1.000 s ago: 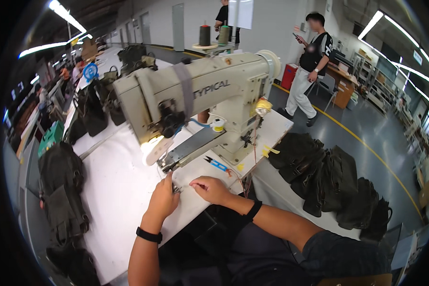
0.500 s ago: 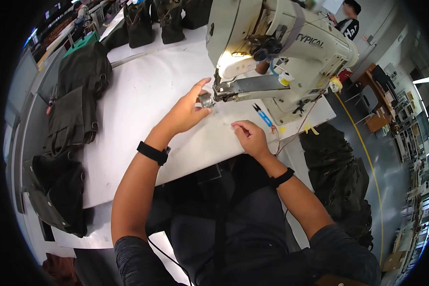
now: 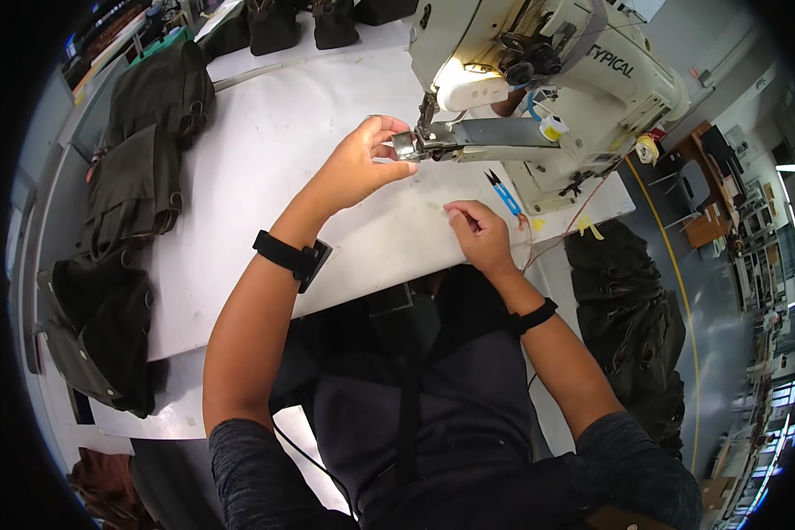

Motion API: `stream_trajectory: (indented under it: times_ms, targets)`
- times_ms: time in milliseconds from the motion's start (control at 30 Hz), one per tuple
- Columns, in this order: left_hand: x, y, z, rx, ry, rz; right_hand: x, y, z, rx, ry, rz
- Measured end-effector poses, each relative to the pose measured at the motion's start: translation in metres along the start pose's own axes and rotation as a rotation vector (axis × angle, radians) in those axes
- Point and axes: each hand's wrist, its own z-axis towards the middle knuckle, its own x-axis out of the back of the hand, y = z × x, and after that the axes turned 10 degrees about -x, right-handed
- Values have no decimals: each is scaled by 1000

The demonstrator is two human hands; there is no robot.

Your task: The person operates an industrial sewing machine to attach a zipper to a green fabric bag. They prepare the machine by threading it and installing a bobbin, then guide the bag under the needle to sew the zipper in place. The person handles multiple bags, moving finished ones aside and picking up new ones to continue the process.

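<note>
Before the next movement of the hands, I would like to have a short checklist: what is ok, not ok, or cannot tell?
1. Left hand clear of the cream metal sewing machine's needle end: not ok; it is at the small silver metal part there.
2. Silver part firmly gripped: cannot tell.
3. Right hand apart from the machine: ok, over the white tabletop, near its front edge.
4. Blue-handled snips with black blades apart from both hands: ok, lying beside the machine.
5. Needle raised: cannot tell, too small.
6. Dark fabric bags on the left apart from both hands: ok.
</note>
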Motion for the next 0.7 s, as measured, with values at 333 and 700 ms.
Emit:
stream_trajectory:
  times_ms: [333,700]
  targets:
    - [-1,2,1,21,47,-33,-1,4,0,10,-7,20]
    - [-12,6,-1,3,99,35,1,1,0,15,4,12]
